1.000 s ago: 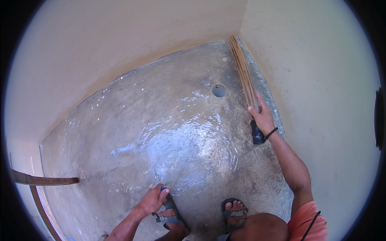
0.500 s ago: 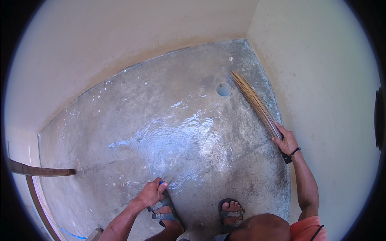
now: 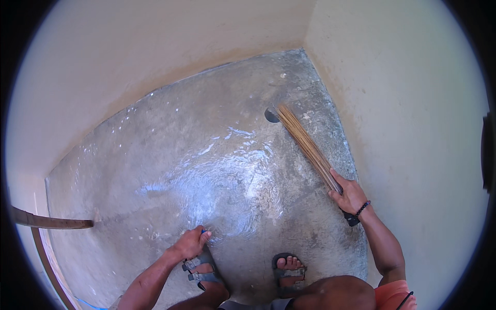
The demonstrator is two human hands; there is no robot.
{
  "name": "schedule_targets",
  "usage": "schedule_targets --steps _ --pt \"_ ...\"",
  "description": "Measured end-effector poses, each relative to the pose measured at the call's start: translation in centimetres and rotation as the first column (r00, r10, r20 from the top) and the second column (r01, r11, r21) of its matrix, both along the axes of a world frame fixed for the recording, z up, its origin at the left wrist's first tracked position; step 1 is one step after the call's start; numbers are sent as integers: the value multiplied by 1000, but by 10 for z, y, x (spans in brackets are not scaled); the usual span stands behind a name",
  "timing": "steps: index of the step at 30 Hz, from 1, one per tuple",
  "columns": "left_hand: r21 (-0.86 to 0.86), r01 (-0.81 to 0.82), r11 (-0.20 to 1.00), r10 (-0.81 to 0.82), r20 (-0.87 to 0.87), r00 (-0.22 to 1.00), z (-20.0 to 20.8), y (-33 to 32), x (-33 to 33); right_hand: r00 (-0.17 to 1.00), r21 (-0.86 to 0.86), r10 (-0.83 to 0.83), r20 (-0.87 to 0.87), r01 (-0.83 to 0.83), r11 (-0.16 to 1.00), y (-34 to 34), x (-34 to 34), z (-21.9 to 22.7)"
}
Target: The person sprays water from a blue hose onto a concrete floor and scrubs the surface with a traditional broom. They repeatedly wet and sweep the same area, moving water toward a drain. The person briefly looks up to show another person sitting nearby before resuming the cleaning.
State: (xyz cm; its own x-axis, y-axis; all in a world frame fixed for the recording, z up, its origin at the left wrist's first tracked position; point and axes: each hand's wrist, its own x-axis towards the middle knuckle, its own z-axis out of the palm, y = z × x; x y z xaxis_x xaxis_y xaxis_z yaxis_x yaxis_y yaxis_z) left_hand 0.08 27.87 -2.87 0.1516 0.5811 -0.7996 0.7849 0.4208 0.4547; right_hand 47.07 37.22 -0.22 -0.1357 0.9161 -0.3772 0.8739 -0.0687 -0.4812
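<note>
My right hand (image 3: pixel 351 196) is closed around the handle end of a stick broom (image 3: pixel 310 147), a long bundle of thin brown sticks. The broom slants up and left over the wet concrete floor (image 3: pixel 139 217). Its tip overlaps the right edge of a round hole (image 3: pixel 270 115) in the floor. Low in front of me, my left hand (image 3: pixel 191 243) is closed on a blue hose end (image 3: pixel 203 231), mostly hidden by the fingers. Beside that hand, rippling water (image 3: pixel 222 181) spreads across the floor.
Pale walls (image 3: pixel 170 46) meet in a corner beyond the hole, and one runs along my right. A curved wooden bar (image 3: pixel 57 222) juts in at the left. My sandalled feet (image 3: pixel 289 268) stand at the near edge. Blue tubing (image 3: pixel 88 305) shows at lower left.
The broom has moved left and its tip now reaches the hole's edge; before, it lay just right of it. The hole looks darker. My left hand keeps its grip near the left foot.
</note>
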Motion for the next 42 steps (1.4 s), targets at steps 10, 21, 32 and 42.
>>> schedule_targets --steps 10,21,32,42 --pt "-52 68 996 -67 26 997 0 10 2 994 251 -110 -26 113 961 49 20 -25" --pt "22 40 999 -40 14 999 5 1 -2 981 217 -169 -94 186 958 26 10 0" --pt "64 35 997 -35 2 999 -4 -11 -6 980 215 -138 -140 167 962 -17 4 -16" --pt "-11 5 1000 -6 -8 1000 4 -2 1 990 59 -58 -129 67 996 -36 -2 -9"
